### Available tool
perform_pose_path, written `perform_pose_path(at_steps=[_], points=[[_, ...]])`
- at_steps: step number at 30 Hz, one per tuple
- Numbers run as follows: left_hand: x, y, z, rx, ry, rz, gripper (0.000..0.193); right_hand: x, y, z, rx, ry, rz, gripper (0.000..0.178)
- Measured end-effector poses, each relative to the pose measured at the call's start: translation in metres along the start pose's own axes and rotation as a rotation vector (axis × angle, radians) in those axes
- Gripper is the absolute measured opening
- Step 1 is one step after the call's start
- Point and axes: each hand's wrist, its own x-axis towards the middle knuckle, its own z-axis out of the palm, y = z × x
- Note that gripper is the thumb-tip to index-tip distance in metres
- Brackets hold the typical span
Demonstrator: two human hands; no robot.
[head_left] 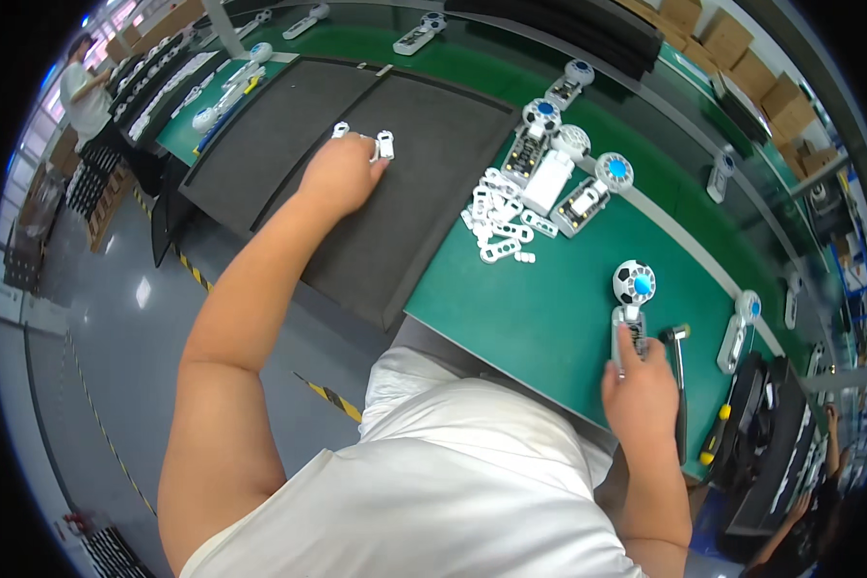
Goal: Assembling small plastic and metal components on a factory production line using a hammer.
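Observation:
My left hand (345, 173) reaches over the dark foam mat, its fingers curled beside two small white plastic parts. One white part (385, 144) touches or lies close to the fingertips; another white part (341, 128) shows past the knuckles. What the fingers pinch is hidden. On the green table at the right, my right hand (643, 390) grips the lower end of an opened handheld device (629, 318), its index finger lying along the exposed inside. This device has a ball-shaped, black-and-white head with a blue centre, pointing away from me.
Loose white button strips (501, 217) lie piled mid-table, beside several similar devices (581, 204) and a white casing (547, 181). A hammer-like tool (681, 385) lies right of my right hand, then a yellow screwdriver (715, 433). Beyond the table runs a conveyor (689, 144) carrying devices. Another person (87, 101) stands far left.

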Motion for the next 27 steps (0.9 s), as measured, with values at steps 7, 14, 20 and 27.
perform_pose_path(at_steps=[7,14,20,27], points=[[0.024,-0.035,0.023,0.092,-0.067,-0.067,0.029,0.002,-0.012,0.004,0.187,-0.122,0.147,0.063],[-0.086,0.143,-0.010,-1.471,-0.413,-0.196,0.012,-0.018,0.014,0.016,0.403,0.319,-0.119,0.067],[-0.130,0.260,0.034,-2.045,-1.130,-0.174,0.022,-0.008,0.029,0.026,0.759,0.570,-0.474,0.054],[-0.084,0.262,0.052,-0.788,-0.417,0.688,0.054,-0.031,0.085,0.032,0.629,0.271,-0.264,0.042]])
